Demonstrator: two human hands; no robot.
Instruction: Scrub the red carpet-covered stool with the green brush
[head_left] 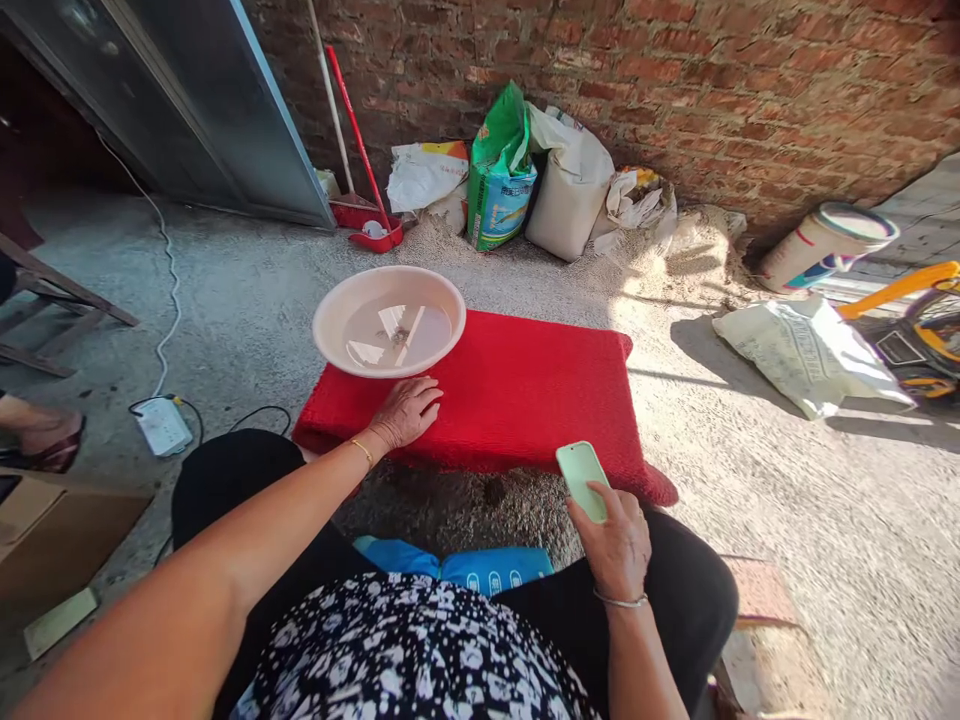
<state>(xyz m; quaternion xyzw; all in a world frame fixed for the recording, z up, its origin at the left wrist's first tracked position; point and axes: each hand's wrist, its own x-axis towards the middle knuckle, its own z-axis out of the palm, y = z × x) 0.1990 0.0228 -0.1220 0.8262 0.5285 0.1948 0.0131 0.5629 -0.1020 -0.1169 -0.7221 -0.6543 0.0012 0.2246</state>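
Note:
My left hand (pixel 407 412) rests on the red cloth (pixel 540 390), just in front of the basin. Its fingers are stretched out and hold nothing. Beside them stands a wide pale pink basin (pixel 330 345) with water in it; small dark bits show at the bottom, along with bright reflections. In my right hand (pixel 619 540) is a pale green flat piece (pixel 581 472) with rounded corners and a small hole near its top end. My thumb and fingers grip its lower end, above my right knee at the cloth's front edge. Its exact kind is unclear.
Bulging sacks (pixel 574 190) and a red dustpan (pixel 382 235) line the brick wall. A bucket (pixel 825 245) and a white bag (pixel 814 350) lie right. On the left are a power strip (pixel 161 427), a cardboard box (pixel 67 540) and another person's foot (pixel 49 435).

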